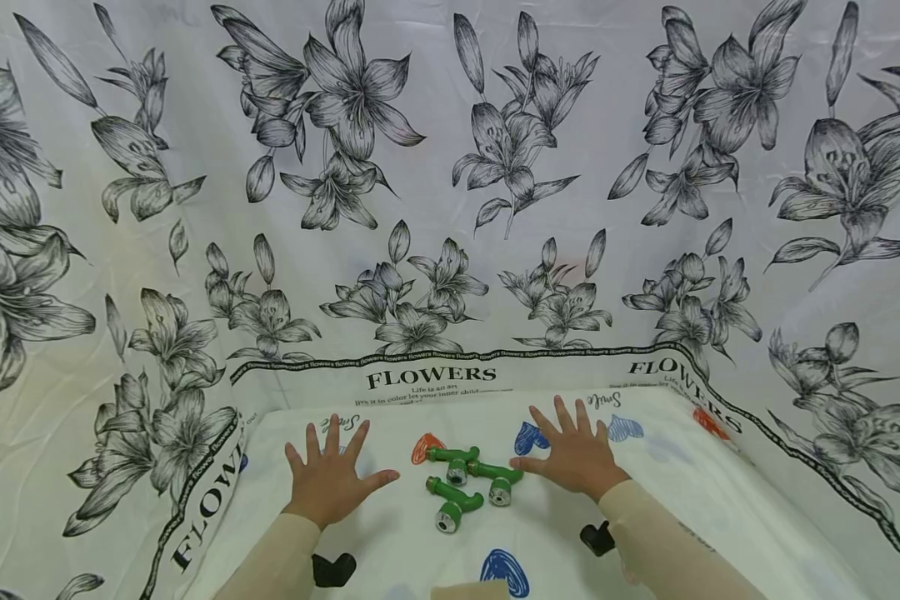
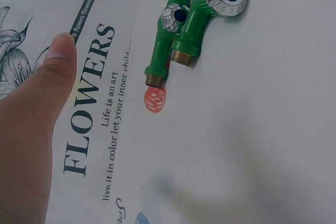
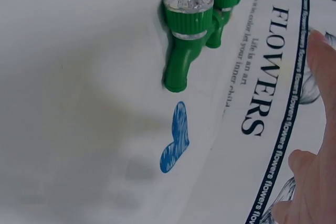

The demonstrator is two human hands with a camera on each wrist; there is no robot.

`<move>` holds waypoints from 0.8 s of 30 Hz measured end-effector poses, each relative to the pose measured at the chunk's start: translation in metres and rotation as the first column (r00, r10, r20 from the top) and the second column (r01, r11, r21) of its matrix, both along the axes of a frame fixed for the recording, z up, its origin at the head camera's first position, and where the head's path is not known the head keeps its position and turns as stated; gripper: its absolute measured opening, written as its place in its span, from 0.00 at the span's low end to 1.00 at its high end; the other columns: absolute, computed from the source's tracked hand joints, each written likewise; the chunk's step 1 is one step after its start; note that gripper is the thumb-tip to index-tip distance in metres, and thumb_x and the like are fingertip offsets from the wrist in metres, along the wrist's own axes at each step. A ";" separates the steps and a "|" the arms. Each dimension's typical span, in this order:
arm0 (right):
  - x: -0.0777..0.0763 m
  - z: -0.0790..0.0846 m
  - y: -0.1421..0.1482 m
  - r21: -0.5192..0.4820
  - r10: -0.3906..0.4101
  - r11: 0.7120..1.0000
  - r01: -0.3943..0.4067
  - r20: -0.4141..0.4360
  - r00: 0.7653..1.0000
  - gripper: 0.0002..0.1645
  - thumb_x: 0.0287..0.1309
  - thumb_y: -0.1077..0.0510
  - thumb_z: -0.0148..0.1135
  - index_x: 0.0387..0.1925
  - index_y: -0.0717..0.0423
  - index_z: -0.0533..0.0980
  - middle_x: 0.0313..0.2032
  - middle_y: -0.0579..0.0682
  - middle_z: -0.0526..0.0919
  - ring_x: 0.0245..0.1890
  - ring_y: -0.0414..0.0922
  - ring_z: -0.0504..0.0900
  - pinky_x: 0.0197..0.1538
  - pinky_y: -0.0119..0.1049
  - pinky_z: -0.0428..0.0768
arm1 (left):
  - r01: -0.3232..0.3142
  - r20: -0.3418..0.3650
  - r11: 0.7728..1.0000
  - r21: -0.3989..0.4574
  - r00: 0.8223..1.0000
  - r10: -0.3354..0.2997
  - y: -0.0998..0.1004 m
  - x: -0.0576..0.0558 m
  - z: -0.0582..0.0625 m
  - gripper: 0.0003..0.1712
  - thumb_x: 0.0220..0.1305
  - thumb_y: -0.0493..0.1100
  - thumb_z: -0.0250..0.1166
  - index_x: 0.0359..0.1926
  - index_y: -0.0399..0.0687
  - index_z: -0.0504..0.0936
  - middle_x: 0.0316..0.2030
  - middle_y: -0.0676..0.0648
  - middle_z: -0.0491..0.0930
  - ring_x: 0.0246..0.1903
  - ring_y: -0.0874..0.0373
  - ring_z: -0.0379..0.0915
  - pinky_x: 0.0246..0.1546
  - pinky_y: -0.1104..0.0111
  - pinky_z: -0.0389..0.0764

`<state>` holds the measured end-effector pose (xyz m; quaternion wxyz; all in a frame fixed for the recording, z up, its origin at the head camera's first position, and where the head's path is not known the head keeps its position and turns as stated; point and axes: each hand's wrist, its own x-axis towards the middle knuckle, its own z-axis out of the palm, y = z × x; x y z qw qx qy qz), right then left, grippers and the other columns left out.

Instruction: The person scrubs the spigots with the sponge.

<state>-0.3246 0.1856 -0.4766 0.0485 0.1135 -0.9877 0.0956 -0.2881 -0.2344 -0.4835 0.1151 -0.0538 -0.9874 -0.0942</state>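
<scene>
I held my left hand [image 1: 326,479] and right hand [image 1: 576,450] apart, fingers spread wide. Between them on the white cloth [image 1: 390,550] lay three green items: a rear tap [image 1: 450,455] by a red printed heart [image 1: 421,447], a right tap [image 1: 491,471] near my right thumb and, closest to me, a front tap [image 1: 453,495].

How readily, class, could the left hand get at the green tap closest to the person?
Probably yes: the left hand is spread and holds nothing, and only cloth shows between it and that green tap.
</scene>
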 end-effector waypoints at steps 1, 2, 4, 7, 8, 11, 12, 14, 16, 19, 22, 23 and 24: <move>0.000 0.000 0.000 -0.003 0.001 1.000 -0.001 0.004 1.000 0.71 0.54 0.05 0.50 0.87 0.40 0.57 0.85 0.64 0.47 0.81 0.75 0.40 0.72 0.84 0.45 | 0.001 0.001 1.000 0.001 1.000 -0.001 0.000 0.000 -0.001 0.66 0.60 0.91 0.55 0.86 0.55 0.63 0.82 0.25 0.46 0.76 0.13 0.35 0.65 0.15 0.32; 0.001 -0.001 0.000 -0.002 0.003 1.000 -0.003 0.007 1.000 0.71 0.54 0.05 0.50 0.87 0.40 0.57 0.85 0.64 0.46 0.81 0.75 0.39 0.72 0.84 0.44 | 0.001 0.000 1.000 0.002 1.000 -0.001 -0.001 0.000 -0.001 0.66 0.60 0.90 0.56 0.86 0.55 0.63 0.82 0.25 0.46 0.76 0.13 0.35 0.65 0.15 0.32; 0.001 -0.001 0.001 -0.002 0.009 1.000 -0.009 0.004 1.000 0.71 0.54 0.05 0.50 0.87 0.41 0.58 0.85 0.65 0.47 0.81 0.76 0.40 0.72 0.84 0.44 | 0.001 -0.003 1.000 0.002 1.000 -0.001 -0.001 0.000 -0.003 0.66 0.60 0.90 0.57 0.86 0.55 0.62 0.82 0.25 0.46 0.76 0.13 0.35 0.65 0.15 0.32; 0.001 -0.002 0.002 -0.007 0.017 1.000 -0.017 0.000 1.000 0.70 0.54 0.06 0.52 0.87 0.42 0.59 0.85 0.66 0.47 0.81 0.76 0.40 0.72 0.84 0.43 | -0.002 -0.006 1.000 -0.001 1.000 0.002 -0.002 0.001 -0.004 0.65 0.60 0.89 0.58 0.86 0.55 0.63 0.82 0.25 0.47 0.76 0.12 0.36 0.65 0.14 0.33; 0.001 -0.003 0.002 -0.008 0.021 1.000 -0.021 -0.001 1.000 0.70 0.54 0.07 0.53 0.87 0.42 0.59 0.85 0.66 0.47 0.81 0.76 0.40 0.72 0.84 0.43 | -0.004 -0.006 1.000 -0.004 1.000 0.004 -0.002 0.001 -0.005 0.65 0.60 0.89 0.58 0.86 0.55 0.63 0.82 0.25 0.47 0.76 0.12 0.37 0.65 0.14 0.33; 0.000 -0.006 0.005 -0.009 0.021 1.000 -0.021 0.010 1.000 0.71 0.53 0.06 0.52 0.87 0.42 0.59 0.85 0.66 0.47 0.81 0.75 0.40 0.73 0.84 0.41 | -0.009 -0.002 1.000 -0.005 1.000 0.009 -0.002 0.001 -0.007 0.66 0.60 0.90 0.58 0.86 0.55 0.63 0.82 0.25 0.47 0.76 0.12 0.37 0.65 0.14 0.33; 0.000 -0.007 0.006 -0.001 0.018 1.000 -0.018 0.013 1.000 0.72 0.53 0.05 0.51 0.87 0.42 0.58 0.85 0.66 0.46 0.82 0.75 0.39 0.73 0.83 0.41 | -0.009 -0.002 1.000 -0.005 1.000 0.009 -0.002 0.001 -0.008 0.66 0.59 0.90 0.57 0.86 0.55 0.63 0.82 0.25 0.47 0.76 0.12 0.36 0.65 0.14 0.33; -0.002 -0.010 0.008 0.012 0.011 1.000 -0.011 0.023 1.000 0.73 0.52 0.04 0.50 0.88 0.40 0.57 0.85 0.65 0.45 0.82 0.74 0.38 0.74 0.83 0.41 | -0.007 -0.004 1.000 -0.005 1.000 0.007 -0.003 0.001 -0.009 0.67 0.59 0.91 0.56 0.86 0.55 0.62 0.82 0.25 0.47 0.76 0.12 0.36 0.65 0.15 0.32; -0.003 -0.011 0.010 0.015 0.008 1.000 -0.008 0.016 1.000 0.73 0.52 0.04 0.49 0.88 0.41 0.57 0.85 0.65 0.45 0.82 0.74 0.39 0.74 0.83 0.41 | 0.000 -0.011 1.000 -0.003 1.000 0.000 -0.003 0.000 -0.009 0.66 0.59 0.90 0.56 0.86 0.55 0.62 0.83 0.26 0.47 0.76 0.12 0.36 0.66 0.15 0.32; -0.004 -0.012 0.011 -0.002 0.019 1.000 -0.019 -0.015 1.000 0.72 0.52 0.05 0.51 0.88 0.40 0.57 0.85 0.65 0.47 0.82 0.74 0.42 0.72 0.84 0.44 | 0.002 -0.029 1.000 -0.002 1.000 -0.002 -0.006 -0.001 -0.011 0.66 0.60 0.90 0.56 0.86 0.55 0.62 0.82 0.25 0.48 0.76 0.12 0.37 0.66 0.15 0.33; -0.001 -0.012 0.011 -0.045 0.047 0.998 -0.051 -0.082 0.995 0.72 0.53 0.07 0.55 0.88 0.41 0.56 0.84 0.64 0.52 0.80 0.74 0.50 0.68 0.86 0.54 | 0.008 -0.043 1.000 0.016 0.999 -0.007 -0.008 -0.002 -0.013 0.65 0.61 0.88 0.58 0.86 0.54 0.62 0.82 0.25 0.50 0.76 0.13 0.40 0.66 0.15 0.36; 0.000 -0.012 0.011 -0.072 0.057 0.995 -0.064 -0.099 0.993 0.73 0.52 0.07 0.58 0.88 0.41 0.55 0.84 0.64 0.53 0.80 0.73 0.53 0.67 0.86 0.58 | 0.010 -0.045 1.000 0.025 0.999 -0.009 -0.008 -0.002 -0.015 0.64 0.62 0.88 0.58 0.86 0.54 0.62 0.82 0.25 0.51 0.76 0.14 0.41 0.66 0.15 0.37; 0.002 -0.012 0.011 -0.104 0.066 0.991 -0.078 -0.115 0.991 0.73 0.52 0.08 0.60 0.88 0.40 0.54 0.83 0.63 0.55 0.79 0.72 0.56 0.65 0.86 0.60 | 0.013 -0.048 0.999 0.034 0.999 -0.011 -0.008 -0.002 -0.016 0.63 0.63 0.87 0.59 0.86 0.55 0.61 0.82 0.26 0.52 0.76 0.16 0.43 0.66 0.15 0.38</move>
